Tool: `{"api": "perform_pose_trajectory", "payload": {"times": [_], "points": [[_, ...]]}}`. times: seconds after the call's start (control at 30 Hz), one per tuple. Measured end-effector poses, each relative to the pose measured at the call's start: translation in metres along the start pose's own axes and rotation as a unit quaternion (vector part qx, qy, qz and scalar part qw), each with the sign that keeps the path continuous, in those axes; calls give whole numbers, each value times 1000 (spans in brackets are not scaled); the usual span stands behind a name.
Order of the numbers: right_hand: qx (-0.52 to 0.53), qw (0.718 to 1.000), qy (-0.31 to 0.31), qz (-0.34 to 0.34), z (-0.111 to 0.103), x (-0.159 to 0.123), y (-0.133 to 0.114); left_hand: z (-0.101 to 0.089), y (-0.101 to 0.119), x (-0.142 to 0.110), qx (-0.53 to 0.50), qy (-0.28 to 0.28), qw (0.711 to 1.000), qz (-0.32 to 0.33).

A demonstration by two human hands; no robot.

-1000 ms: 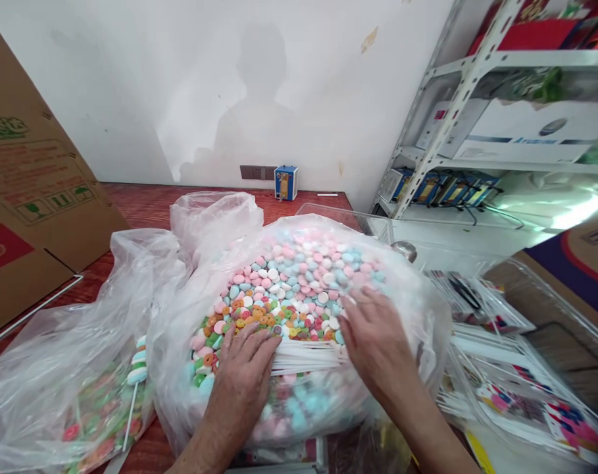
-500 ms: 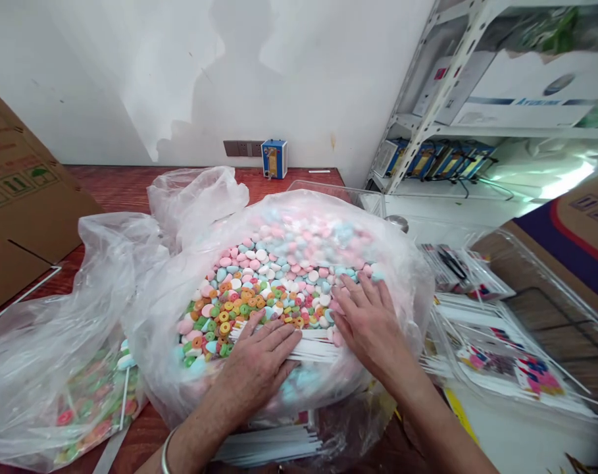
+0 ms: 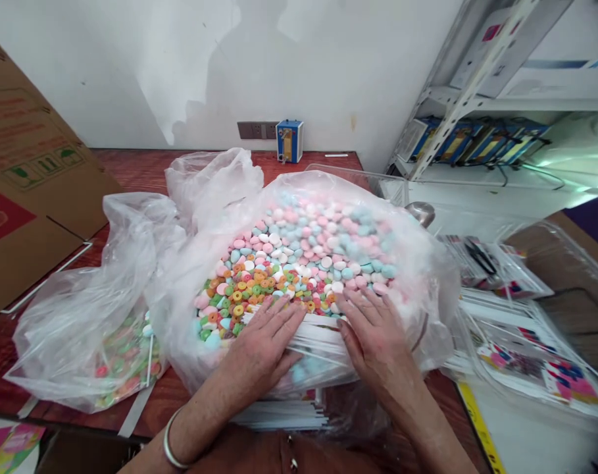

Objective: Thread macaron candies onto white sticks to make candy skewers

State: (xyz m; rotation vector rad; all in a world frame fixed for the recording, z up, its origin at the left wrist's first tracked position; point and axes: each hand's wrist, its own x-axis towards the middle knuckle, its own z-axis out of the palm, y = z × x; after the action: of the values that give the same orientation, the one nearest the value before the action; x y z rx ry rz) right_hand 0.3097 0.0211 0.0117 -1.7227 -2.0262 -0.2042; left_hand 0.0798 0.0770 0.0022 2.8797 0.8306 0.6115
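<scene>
A large clear plastic bag (image 3: pixel 180 329) lies opened on the table, full of pastel oval candies (image 3: pixel 323 243) in pink, blue and white. Small ring-shaped candies (image 3: pixel 237 296) in orange, green and yellow form a heap at its left part. Across the near side of the candies rests a bunch of thin white sticks (image 3: pixel 318 336). My left hand (image 3: pixel 266 336) lies flat over the left end of the sticks, fingers stretched out. At their right end my right hand (image 3: pixel 375 329) also lies flat, fingers extended. Whatever is beneath the palms is hidden.
A second plastic bag (image 3: pixel 81 336) with ring candies lies at left, before a cardboard box (image 3: pixel 37 158). More white sticks (image 3: pixel 279 416) lie below the big bag. At right are a clear tray (image 3: pixel 535 368) with packets and a metal scoop (image 3: pixel 421 212). A small blue device (image 3: pixel 289 141) stands by the wall.
My right hand has moved down and left from the candies onto the right end of the sticks. My left hand stays flat on the sticks. The camera view has shifted slightly.
</scene>
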Motion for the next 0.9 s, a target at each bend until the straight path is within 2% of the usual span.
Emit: {"api": "perform_pose_trajectory", "payload": {"times": [0.13,0.23,0.37,0.47,0.53,0.6,0.63,0.7,0.77,0.83,0.9], "points": [[150,987,-26,-46,5,4,-39,-13,-5,-11,14,23,998,-56],[144,988,-23,-50,18,4,-56,-17,-9,-21,23,23,996,-82],[107,992,13,-57,33,-1,-58,-18,-9,-28,17,36,996,-84],[125,990,4,-59,29,1,-50,-24,-8,-19,6,63,996,-67],[142,988,-11,-59,18,10,-40,-33,-11,-3,-5,73,996,-55],[118,991,-44,-39,5,26,-27,-41,-19,22,-3,51,998,-48],[83,994,-74,-16,-1,37,-20,-45,-24,37,8,22,999,-46],[-26,984,-168,50,-8,58,-6,-47,-37,69,49,-89,993,-59],[-81,970,-211,87,-10,79,6,-45,-52,101,97,-185,975,-73],[-99,966,-218,100,-10,96,15,-42,-68,129,109,-185,973,-82],[-113,967,-200,111,-10,111,22,-42,-82,152,117,-149,977,-97]]}}
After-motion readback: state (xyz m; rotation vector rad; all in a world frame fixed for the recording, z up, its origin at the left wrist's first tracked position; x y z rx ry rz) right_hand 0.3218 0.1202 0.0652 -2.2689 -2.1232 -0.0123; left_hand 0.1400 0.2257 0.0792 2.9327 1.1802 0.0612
